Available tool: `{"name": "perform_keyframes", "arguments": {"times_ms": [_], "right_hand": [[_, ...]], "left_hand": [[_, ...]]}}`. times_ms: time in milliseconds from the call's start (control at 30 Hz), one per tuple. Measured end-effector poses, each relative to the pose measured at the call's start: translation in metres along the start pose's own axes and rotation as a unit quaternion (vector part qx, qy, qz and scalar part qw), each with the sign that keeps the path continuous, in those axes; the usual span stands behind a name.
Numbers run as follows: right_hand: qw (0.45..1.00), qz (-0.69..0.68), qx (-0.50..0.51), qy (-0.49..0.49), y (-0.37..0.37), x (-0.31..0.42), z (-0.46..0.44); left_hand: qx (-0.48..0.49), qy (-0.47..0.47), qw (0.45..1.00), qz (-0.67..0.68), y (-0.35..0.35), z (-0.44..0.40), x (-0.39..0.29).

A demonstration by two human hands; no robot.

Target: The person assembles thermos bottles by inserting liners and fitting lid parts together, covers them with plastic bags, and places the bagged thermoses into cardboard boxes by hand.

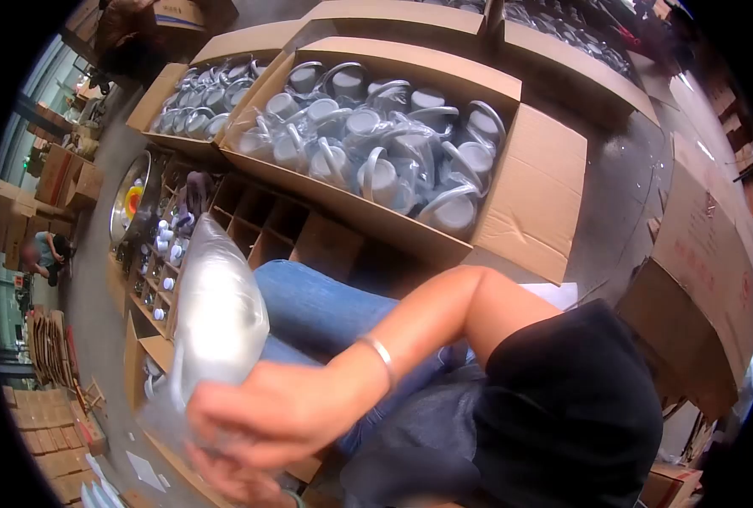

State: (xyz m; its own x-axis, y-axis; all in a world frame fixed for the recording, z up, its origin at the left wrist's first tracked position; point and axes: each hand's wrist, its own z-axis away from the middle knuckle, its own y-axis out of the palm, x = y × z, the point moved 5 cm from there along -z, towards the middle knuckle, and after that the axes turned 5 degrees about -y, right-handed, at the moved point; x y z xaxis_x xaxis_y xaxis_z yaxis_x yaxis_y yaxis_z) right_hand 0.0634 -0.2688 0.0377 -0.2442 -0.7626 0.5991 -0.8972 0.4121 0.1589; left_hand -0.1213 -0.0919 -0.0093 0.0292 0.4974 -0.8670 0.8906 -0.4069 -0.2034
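A silvery-white rounded item in clear plastic (220,313) stands upright in front of my legs. My right hand (266,415), with a bracelet on its wrist, is closed at the lower end of the plastic and blurred by motion. Just below it, my left hand (237,483) shows only in part, its fingers near the same end of the plastic and smeared. Beyond my knees, a large open carton (351,203) holds several grey-lidded items with looped handles in clear bags (379,173).
A divided carton (258,212) with white-capped bottles (176,252) lies at the left. Behind it is a smaller carton of lidded items (199,123). A round metal tray (122,216) is further left. Tall cartons (703,271) stand right. A person (50,252) crouches far left.
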Motion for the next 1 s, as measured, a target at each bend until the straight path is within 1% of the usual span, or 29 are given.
{"name": "perform_keyframes", "arguments": {"times_ms": [33, 100, 133, 167, 233, 267, 300, 333, 367, 400, 433, 467, 500, 533, 567, 600, 633, 700, 733, 767, 800, 833, 867, 900, 933, 967, 1000], "right_hand": [[1.0, -0.001, -0.01, -0.026, 0.011, 0.0, -0.009], [0.992, 0.011, -0.027, -0.124, 0.034, -0.005, -0.018], [0.988, 0.024, -0.012, -0.152, 0.042, -0.005, -0.021], [0.988, 0.021, -0.014, -0.152, 0.036, -0.009, -0.018], [0.993, -0.017, 0.097, -0.072, 0.018, -0.018, -0.005], [0.994, 0.036, 0.095, -0.033, -0.009, -0.032, -0.003], [0.989, 0.138, 0.056, 0.025, -0.046, -0.057, -0.002], [0.966, 0.248, 0.029, 0.058, -0.094, -0.098, 0.003], [0.948, 0.304, -0.008, 0.094, -0.155, -0.128, 0.007], [0.911, 0.332, -0.067, 0.234, -0.213, -0.147, 0.016], [0.796, 0.554, -0.101, 0.221, -0.278, -0.172, 0.032], [0.733, 0.635, -0.067, 0.235, -0.343, -0.191, 0.04], [0.612, 0.727, -0.042, 0.308, -0.397, -0.204, 0.07], [0.51, 0.771, 0.017, 0.381, -0.437, -0.207, 0.09], [0.462, 0.755, 0.105, 0.453, -0.462, -0.205, 0.098], [0.465, 0.739, 0.162, 0.459, -0.469, -0.196, 0.101], [0.458, 0.746, 0.184, 0.448, -0.482, -0.196, 0.101], [0.537, 0.691, 0.136, 0.464, -0.512, -0.202, 0.102], [0.556, 0.682, 0.125, 0.459, -0.52, -0.199, 0.091], [0.576, 0.67, 0.113, 0.455, -0.53, -0.194, 0.08], [0.619, 0.678, 0.11, 0.38, -0.549, -0.194, 0.065], [0.68, 0.673, 0.066, 0.281, -0.554, -0.182, 0.043], [0.713, 0.655, 0.065, 0.24, -0.553, -0.164, 0.015], [0.653, 0.7, 0.055, 0.285, -0.532, -0.13, -0.019], [0.729, 0.644, -0.016, 0.231, -0.567, -0.133, -0.023], [0.731, 0.648, -0.02, 0.213, -0.551, -0.107, -0.045], [0.717, 0.664, -0.006, 0.214, -0.57, -0.095, -0.053]], "left_hand": [[-0.012, -0.01, 1.0, -0.005, 0.0, 0.0, 0.003], [-0.034, -0.029, 0.999, -0.013, -0.005, 0.003, 0.006], [-0.042, -0.033, 0.998, -0.018, -0.007, 0.003, 0.007], [-0.05, -0.037, 0.998, -0.023, -0.009, 0.002, 0.008], [-0.064, -0.046, 0.996, -0.039, -0.01, 0.0, 0.013], [-0.071, -0.054, 0.995, -0.044, -0.011, -0.002, 0.015], [-0.078, -0.058, 0.994, -0.053, -0.012, -0.003, 0.019], [-0.087, -0.062, 0.993, -0.059, -0.011, -0.006, 0.022], [-0.095, -0.067, 0.991, -0.064, -0.012, -0.01, 0.025], [-0.103, -0.07, 0.99, -0.07, -0.009, -0.016, 0.03], [-0.107, -0.071, 0.989, -0.078, -0.009, -0.022, 0.034], [-0.107, -0.069, 0.988, -0.091, -0.008, -0.028, 0.037], [-0.108, -0.063, 0.987, -0.103, -0.005, -0.035, 0.039], [-0.114, -0.065, 0.985, -0.113, -0.005, -0.042, 0.044], [-0.123, -0.07, 0.983, -0.119, 0.002, -0.05, 0.045], [-0.175, -0.139, 0.972, -0.069, 0.003, -0.054, 0.057], [-0.173, -0.143, 0.972, -0.071, -0.002, -0.061, 0.069], [-0.117, -0.151, 0.978, -0.083, -0.022, -0.081, 0.099], [-0.116, -0.153, 0.978, -0.083, -0.02, -0.098, 0.106], [-0.143, -0.108, 0.98, -0.086, -0.021, -0.117, 0.103], [-0.17, -0.062, 0.979, -0.091, -0.02, -0.129, 0.094], [-0.169, -0.064, 0.979, -0.095, -0.015, -0.137, 0.082], [-0.138, 0.005, 0.981, -0.139, -0.005, -0.149, 0.059], [-0.106, 0.074, 0.975, -0.181, 0.007, -0.159, 0.035], [-0.104, 0.075, 0.974, -0.184, 0.012, -0.172, 0.019], [-0.079, 0.227, 0.908, -0.344, 0.026, -0.184, -0.008], [-0.052, 0.365, 0.792, -0.486, 0.048, -0.187, -0.034]]}}
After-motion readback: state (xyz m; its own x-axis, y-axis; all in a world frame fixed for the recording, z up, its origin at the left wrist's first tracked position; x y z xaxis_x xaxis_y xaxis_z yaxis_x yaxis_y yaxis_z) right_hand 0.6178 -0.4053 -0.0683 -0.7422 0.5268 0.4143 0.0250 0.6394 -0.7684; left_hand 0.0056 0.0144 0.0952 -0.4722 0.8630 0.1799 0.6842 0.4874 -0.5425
